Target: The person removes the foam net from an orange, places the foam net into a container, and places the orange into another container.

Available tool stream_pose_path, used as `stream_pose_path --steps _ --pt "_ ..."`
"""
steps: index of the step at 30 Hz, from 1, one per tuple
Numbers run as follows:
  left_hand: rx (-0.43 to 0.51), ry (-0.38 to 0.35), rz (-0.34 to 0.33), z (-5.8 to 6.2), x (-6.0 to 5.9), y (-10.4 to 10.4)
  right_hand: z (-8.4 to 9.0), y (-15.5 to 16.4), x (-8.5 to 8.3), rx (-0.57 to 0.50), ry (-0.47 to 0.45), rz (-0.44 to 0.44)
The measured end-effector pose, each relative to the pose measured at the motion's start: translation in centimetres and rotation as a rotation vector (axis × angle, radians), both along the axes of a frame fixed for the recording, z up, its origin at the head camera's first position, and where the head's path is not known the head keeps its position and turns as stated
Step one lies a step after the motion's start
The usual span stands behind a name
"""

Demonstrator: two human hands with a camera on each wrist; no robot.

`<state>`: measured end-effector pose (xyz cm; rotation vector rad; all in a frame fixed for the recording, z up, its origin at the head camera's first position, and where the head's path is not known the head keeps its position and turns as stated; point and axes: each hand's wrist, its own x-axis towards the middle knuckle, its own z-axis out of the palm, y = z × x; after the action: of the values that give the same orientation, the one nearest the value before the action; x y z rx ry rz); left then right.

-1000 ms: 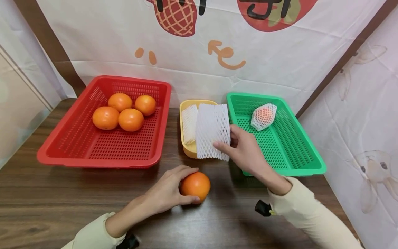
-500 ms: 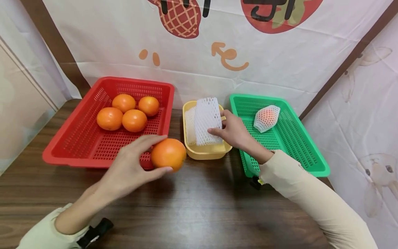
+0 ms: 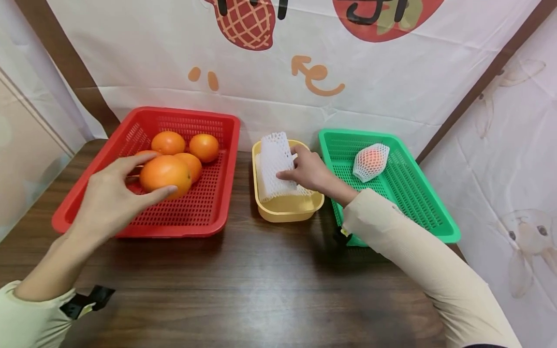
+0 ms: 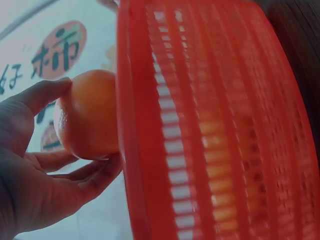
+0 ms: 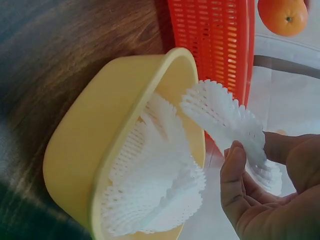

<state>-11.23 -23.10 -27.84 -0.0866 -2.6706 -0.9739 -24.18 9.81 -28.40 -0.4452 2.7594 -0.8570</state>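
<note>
My left hand (image 3: 109, 193) grips an orange (image 3: 165, 176) between thumb and fingers, raised over the red basket (image 3: 174, 231). Several other oranges (image 3: 168, 143) lie inside that basket, partly hidden behind the held one. In the left wrist view the held orange (image 4: 89, 116) is partly covered by the basket's rim. My right hand (image 3: 310, 169) pinches a white foam net sleeve (image 3: 275, 166) above the yellow tub (image 3: 289, 216). More white foam net sleeves (image 5: 150, 175) lie in the tub, seen in the right wrist view, below the pinched sleeve (image 5: 225, 120).
To the right of the tub stands a green basket (image 3: 428, 208) holding one fruit in a foam net (image 3: 371, 163). A printed cloth (image 3: 270, 108) hangs behind the baskets. Brown wooden table (image 3: 243, 290) surface extends in front.
My left hand has lifted the orange off the table and carried it left, over the red basket. My right hand has moved the foam net sleeve slightly left and back, over the tub.
</note>
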Motion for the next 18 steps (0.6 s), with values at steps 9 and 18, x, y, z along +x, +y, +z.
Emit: stream_pose_path --steps 9,18 --pt "-0.125 -0.151 0.078 -1.5 -1.6 -4.0 -1.4 -1.6 -2.0 0.022 -0.027 0.053" --pt "-0.199 -0.269 0.033 -3.3 -3.0 -5.7 -3.1 -3.5 -3.0 0.182 -0.024 -0.014"
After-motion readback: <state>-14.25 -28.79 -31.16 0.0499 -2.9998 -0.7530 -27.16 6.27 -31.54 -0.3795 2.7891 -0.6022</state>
